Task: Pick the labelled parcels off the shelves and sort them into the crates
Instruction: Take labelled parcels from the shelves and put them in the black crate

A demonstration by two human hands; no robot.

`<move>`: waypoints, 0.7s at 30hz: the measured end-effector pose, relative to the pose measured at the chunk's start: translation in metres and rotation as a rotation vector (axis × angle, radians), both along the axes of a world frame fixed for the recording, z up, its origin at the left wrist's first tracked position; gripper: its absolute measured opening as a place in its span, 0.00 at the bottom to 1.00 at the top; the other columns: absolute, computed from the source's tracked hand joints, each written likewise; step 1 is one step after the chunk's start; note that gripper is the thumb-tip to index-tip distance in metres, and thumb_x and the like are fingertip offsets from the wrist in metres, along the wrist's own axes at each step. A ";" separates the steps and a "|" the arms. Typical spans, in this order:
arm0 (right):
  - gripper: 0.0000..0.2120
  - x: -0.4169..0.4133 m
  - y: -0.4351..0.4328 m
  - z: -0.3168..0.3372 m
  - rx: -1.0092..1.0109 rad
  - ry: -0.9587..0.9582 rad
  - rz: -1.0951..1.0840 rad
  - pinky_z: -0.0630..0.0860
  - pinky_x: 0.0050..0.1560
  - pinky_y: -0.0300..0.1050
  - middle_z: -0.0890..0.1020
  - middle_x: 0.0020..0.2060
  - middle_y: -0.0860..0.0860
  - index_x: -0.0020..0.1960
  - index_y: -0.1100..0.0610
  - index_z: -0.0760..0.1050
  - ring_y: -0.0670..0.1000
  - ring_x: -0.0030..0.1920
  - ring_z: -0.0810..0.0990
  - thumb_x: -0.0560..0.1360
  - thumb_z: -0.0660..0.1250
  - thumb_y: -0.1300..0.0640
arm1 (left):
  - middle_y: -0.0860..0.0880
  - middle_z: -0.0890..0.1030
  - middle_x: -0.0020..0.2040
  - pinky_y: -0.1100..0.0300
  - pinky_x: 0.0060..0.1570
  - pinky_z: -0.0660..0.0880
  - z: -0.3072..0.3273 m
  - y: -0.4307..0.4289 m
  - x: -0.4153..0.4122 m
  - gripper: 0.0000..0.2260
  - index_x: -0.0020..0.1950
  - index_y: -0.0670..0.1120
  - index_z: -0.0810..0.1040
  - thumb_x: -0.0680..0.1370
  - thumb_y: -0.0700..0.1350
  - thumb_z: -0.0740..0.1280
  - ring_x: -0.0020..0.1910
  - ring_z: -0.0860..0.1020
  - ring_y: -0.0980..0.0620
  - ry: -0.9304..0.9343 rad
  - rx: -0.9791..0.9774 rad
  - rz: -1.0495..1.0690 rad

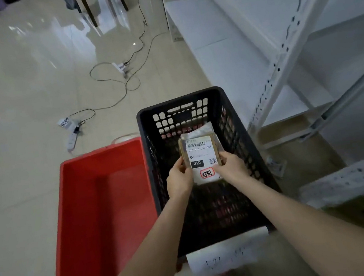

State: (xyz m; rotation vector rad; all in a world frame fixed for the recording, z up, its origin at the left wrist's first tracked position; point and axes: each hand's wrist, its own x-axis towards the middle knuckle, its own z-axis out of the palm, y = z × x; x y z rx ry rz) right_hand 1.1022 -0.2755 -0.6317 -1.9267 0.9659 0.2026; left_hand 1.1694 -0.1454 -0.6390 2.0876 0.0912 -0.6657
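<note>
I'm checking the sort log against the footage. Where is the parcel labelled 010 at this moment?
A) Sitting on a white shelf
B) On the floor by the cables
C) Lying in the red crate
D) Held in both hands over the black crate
D: the left grip and right grip pinch the sides of the parcel, which is held above the open top of the black crate.

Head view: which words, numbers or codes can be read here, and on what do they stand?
"010": white on a black box, on the shipping label of the parcel.
"010-010-L30-551": under the label's barcode; the last digits are unsure.
On the red stamp low on the label: characters too blurred to read.
On the white sheet at the black crate: handwriting, unreadable.
</note>
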 end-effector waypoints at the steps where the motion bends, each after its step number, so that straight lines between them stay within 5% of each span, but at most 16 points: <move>1: 0.15 0.013 0.000 -0.011 0.013 0.009 -0.009 0.77 0.48 0.45 0.82 0.54 0.49 0.61 0.51 0.76 0.50 0.49 0.79 0.75 0.66 0.56 | 0.53 0.81 0.56 0.59 0.43 0.77 -0.011 -0.004 0.013 0.20 0.72 0.54 0.69 0.80 0.47 0.62 0.46 0.79 0.56 0.000 0.025 -0.016; 4: 0.14 0.051 -0.003 -0.047 0.049 0.005 -0.031 0.76 0.48 0.44 0.83 0.52 0.50 0.60 0.53 0.77 0.50 0.48 0.79 0.75 0.67 0.58 | 0.54 0.80 0.49 0.61 0.38 0.74 -0.041 -0.013 0.048 0.20 0.73 0.52 0.67 0.80 0.46 0.60 0.42 0.78 0.56 -0.025 0.096 -0.060; 7: 0.16 0.086 -0.008 -0.081 0.107 -0.005 -0.011 0.74 0.41 0.39 0.83 0.52 0.47 0.61 0.51 0.76 0.47 0.47 0.79 0.74 0.67 0.60 | 0.49 0.80 0.57 0.55 0.43 0.77 -0.071 -0.022 0.081 0.21 0.73 0.50 0.67 0.79 0.44 0.59 0.46 0.79 0.50 -0.046 0.153 -0.060; 10: 0.16 0.120 -0.014 -0.111 0.137 0.009 0.033 0.74 0.47 0.42 0.82 0.49 0.45 0.61 0.50 0.76 0.47 0.47 0.78 0.75 0.67 0.59 | 0.45 0.79 0.58 0.46 0.51 0.77 -0.104 -0.029 0.109 0.21 0.72 0.52 0.67 0.78 0.45 0.58 0.51 0.79 0.44 -0.066 0.211 -0.051; 14: 0.14 0.155 -0.015 -0.147 0.168 0.033 0.065 0.77 0.54 0.49 0.82 0.48 0.45 0.60 0.46 0.76 0.50 0.50 0.80 0.75 0.67 0.57 | 0.43 0.77 0.60 0.49 0.54 0.75 -0.138 -0.036 0.136 0.20 0.71 0.49 0.66 0.78 0.45 0.58 0.56 0.77 0.42 -0.092 0.294 -0.006; 21: 0.10 0.172 -0.018 -0.192 0.139 0.085 0.149 0.69 0.39 0.41 0.80 0.48 0.46 0.57 0.49 0.75 0.50 0.47 0.78 0.77 0.65 0.55 | 0.44 0.73 0.68 0.45 0.61 0.73 -0.183 -0.046 0.154 0.27 0.77 0.46 0.54 0.78 0.43 0.57 0.64 0.72 0.39 0.048 0.390 -0.033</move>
